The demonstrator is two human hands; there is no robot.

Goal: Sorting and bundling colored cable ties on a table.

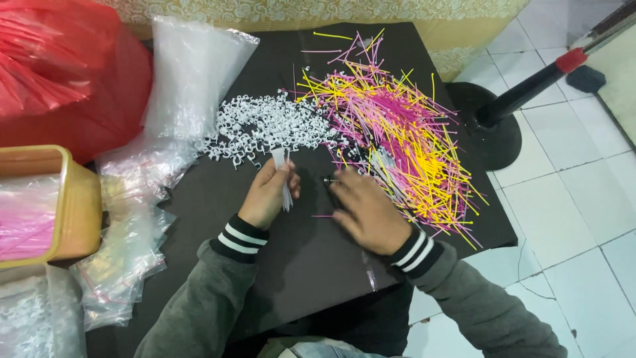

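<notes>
- Here the left hand (265, 195) is closed narrowly around a small clear plastic bag (283, 174), which stands upright out of the fingers, its top just below the heap of white clips (268, 126).
- The right hand (368, 212) lies palm down on the black desk (305, 258), fingers curled toward the left hand; something small and dark sits at its fingertips, too small to tell, so whether it grips anything cannot be told.
- Just beyond and to the right of the right hand spreads a loose pile of thin sticks (404, 132) in yellow, pink and white; its near edge touches the fingers.
- The white clips lie just beyond the left hand, between the sticks and a stack of clear bags (192, 73).
- Left of the left hand, more small clear bags (129, 245) trail along the desk edge.
- Farther left stands a yellow tub (76, 205) lined with plastic, with a red plastic sack (66, 73) beyond it.
- Well to the right of the right hand, on the white tiled floor (570, 199), stands a black round base with a pole (493, 116).
- Both wrists wear grey sleeves with striped black-and-white cuffs.
</notes>
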